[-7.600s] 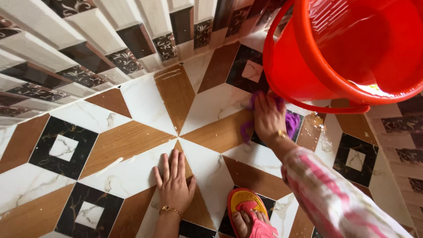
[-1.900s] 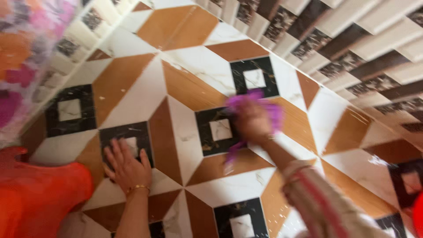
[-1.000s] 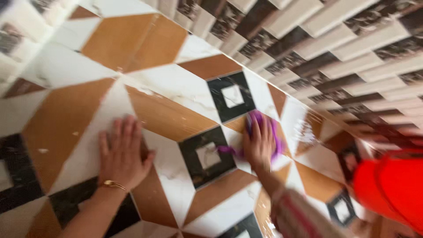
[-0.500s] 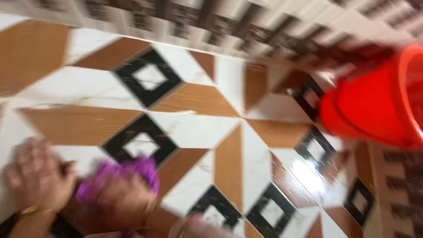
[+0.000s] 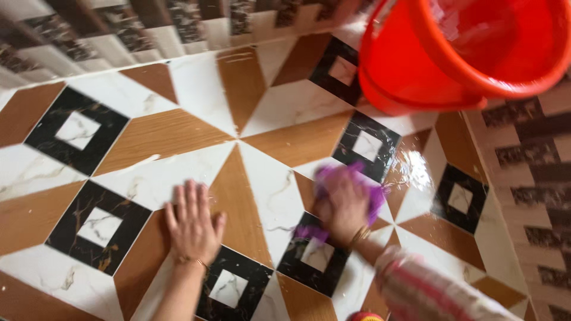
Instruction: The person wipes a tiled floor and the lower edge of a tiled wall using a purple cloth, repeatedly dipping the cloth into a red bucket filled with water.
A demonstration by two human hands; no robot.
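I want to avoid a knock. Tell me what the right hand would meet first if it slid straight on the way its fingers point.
The right hand, pressing the purple cloth, points up and slightly right. Bare wet floor tiles lie ahead, then probably the red bucket, though blur makes the exact line uncertain.

single head view, looking steeply down, close over tiled floor (image 5: pixel 267 184).

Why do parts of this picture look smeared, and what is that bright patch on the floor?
In the head view, the right hand and the purple cloth under it are smeared by motion blur, and the striped sleeve is soft too; the left hand, flat on the tiled floor, is sharper. The bright patch below the red bucket is glare on wet tiles.
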